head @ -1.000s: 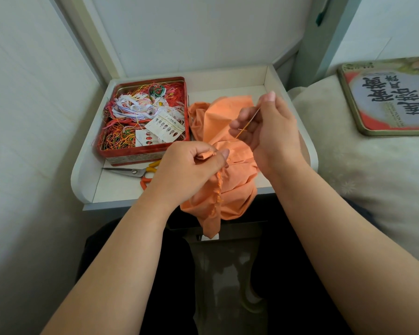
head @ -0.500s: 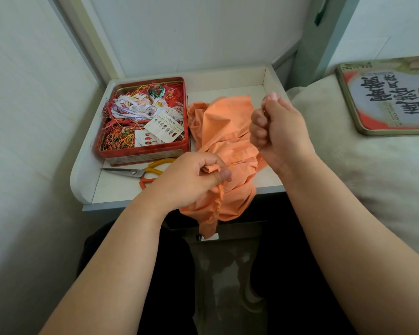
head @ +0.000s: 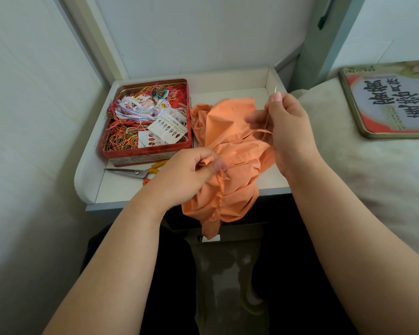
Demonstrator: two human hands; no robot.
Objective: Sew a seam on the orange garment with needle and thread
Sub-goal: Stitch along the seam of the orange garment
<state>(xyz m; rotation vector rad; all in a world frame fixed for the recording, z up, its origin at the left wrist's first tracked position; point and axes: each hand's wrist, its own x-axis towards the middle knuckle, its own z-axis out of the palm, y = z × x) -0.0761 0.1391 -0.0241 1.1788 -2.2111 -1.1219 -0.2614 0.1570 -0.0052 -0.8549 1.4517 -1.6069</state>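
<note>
The orange garment (head: 230, 141) lies bunched on the white tray table (head: 90, 175) and hangs over its front edge. My left hand (head: 186, 175) pinches a gathered, stitched fold of the garment at its near side. My right hand (head: 286, 126) is raised to the right of the cloth and pinches a thin needle (head: 269, 110) between thumb and fingertips, its tip pointing up. A fine thread (head: 260, 131) runs from the needle down toward the fabric.
A red tin (head: 145, 153) full of tangled coloured threads and needle cards sits at the table's left. Yellow-handled scissors (head: 136, 172) lie in front of it. A tin lid (head: 348, 102) with printed characters rests on the pale bedding at right. Walls close in left and behind.
My right hand has lifted up and to the right, away from the cloth, and the needle now shows upright in its fingertips. My left hand keeps its grip on the fold.
</note>
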